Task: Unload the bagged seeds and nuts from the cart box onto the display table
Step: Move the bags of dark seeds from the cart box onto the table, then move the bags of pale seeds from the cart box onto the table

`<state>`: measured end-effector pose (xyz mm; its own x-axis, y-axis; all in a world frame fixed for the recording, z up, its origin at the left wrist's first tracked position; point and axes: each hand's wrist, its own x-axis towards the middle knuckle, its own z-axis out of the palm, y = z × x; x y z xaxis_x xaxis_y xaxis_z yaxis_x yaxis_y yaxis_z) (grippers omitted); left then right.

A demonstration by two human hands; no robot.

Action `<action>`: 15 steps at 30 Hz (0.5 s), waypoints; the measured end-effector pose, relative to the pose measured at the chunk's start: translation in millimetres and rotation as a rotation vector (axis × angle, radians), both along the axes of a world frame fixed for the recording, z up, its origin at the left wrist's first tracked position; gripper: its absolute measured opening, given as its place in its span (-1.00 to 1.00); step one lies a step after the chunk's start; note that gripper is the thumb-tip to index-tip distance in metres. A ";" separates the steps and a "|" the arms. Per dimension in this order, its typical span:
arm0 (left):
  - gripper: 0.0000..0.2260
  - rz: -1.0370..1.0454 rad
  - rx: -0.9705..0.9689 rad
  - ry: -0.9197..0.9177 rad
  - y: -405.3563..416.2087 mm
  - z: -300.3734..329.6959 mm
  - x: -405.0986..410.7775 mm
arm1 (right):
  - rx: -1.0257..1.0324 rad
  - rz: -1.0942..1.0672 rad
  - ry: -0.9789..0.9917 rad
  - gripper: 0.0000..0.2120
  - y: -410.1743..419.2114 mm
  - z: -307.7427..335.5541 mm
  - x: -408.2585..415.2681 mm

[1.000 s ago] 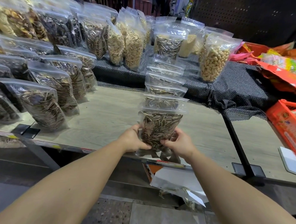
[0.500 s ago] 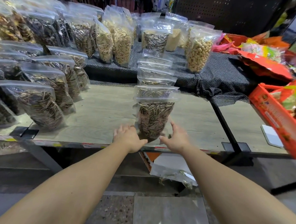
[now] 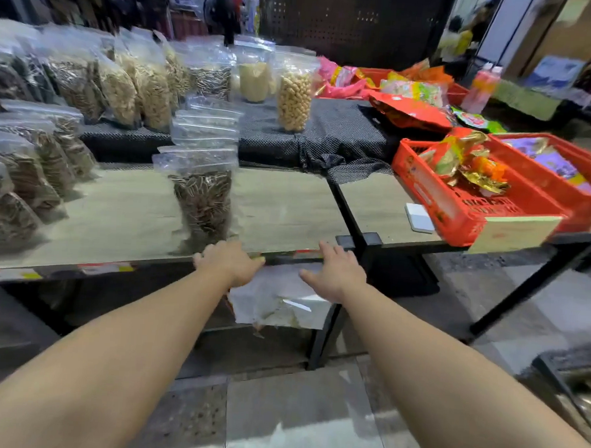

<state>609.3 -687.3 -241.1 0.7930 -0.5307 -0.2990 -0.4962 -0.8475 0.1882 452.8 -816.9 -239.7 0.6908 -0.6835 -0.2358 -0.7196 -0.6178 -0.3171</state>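
Two bare hands hover at the near edge of the display table, fingers loose and holding nothing. The front sunflower seed bag stands upright just beyond the left hand; the right hand is apart. Leave it standing; fetch another.

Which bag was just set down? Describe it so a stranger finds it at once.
Start at the wooden table and go to its front edge. The sunflower seed bag stands upright there, heading a row of like bags. It alone stands nearest the hands, with bare wood either side.
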 end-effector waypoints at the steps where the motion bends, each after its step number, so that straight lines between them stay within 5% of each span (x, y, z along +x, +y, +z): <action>1: -0.30 -0.086 0.003 -0.041 -8.5 7.7 -28.9 | -0.008 -0.019 0.005 -0.23 -4.1 1.4 -22.7; 15: -0.27 -0.806 -0.063 -0.134 -186.2 21.8 -339.1 | -0.089 -0.500 0.088 -0.27 -92.0 9.1 -343.3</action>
